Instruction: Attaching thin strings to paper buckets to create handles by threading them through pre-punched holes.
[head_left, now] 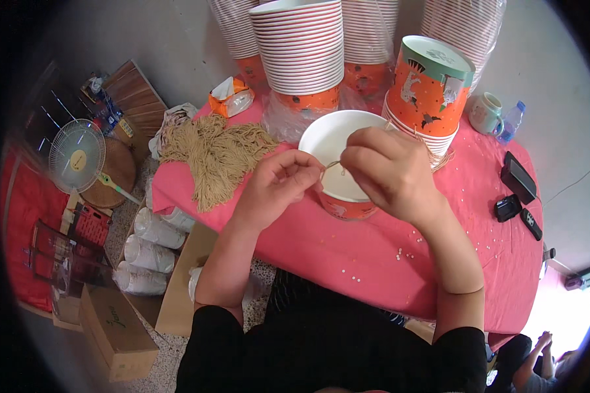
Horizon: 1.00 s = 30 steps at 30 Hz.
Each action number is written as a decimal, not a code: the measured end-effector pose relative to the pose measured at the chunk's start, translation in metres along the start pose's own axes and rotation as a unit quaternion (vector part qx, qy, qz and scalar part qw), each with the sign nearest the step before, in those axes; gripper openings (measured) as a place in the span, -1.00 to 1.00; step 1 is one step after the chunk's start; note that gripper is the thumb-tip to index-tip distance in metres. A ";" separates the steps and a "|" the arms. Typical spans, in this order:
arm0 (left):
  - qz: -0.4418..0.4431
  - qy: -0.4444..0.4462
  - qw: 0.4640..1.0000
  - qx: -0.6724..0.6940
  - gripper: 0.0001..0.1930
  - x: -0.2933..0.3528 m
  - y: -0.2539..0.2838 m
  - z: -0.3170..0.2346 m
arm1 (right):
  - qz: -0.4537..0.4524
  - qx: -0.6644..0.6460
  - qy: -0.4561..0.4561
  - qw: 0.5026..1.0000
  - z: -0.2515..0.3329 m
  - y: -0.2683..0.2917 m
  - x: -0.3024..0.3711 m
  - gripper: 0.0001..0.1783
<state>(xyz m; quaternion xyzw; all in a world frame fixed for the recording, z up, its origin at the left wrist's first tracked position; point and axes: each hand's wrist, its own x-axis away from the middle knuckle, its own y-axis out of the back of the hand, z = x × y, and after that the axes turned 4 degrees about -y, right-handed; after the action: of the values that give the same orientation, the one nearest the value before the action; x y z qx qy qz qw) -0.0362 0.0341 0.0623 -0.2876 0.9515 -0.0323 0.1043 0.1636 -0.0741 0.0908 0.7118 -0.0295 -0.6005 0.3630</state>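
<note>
In front of me stands an open paper bucket (313, 135), white inside with an orange printed outside. Over its mouth, my left hand (276, 187) pinches one end of a thin tan cord (333, 164) between thumb and forefinger. My right hand (394, 171), closed with the fingertips together, grips the same cord a short way to the right and hides part of the bucket's rim. To the left, a loose heap of tan cords (216, 157) lies on the table. Just beyond my right hand, a stack of upside-down orange buckets (426, 92) has cord ends hanging near its lower rims.
Tall nested bucket stacks (296, 52) stand along the back of the pink-covered table (387, 262). At right are a mug (486, 114), a water bottle (511, 121), a black case (518, 177) and a remote (531, 224). Cartons (116, 334) and a fan (77, 156) stand left; another person sits lower right.
</note>
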 end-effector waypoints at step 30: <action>-0.024 -0.015 0.998 0.057 -0.89 0.014 -0.012 0.010 | 0.049 -0.127 -0.076 0.988 0.011 -0.010 0.002 -0.89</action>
<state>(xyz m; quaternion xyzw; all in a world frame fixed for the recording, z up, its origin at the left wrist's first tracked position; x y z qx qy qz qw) -0.0390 0.0165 0.0520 -0.3048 0.9392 -0.0843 0.1336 0.1506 -0.0734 0.0831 0.6101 -0.0154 -0.6328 0.4765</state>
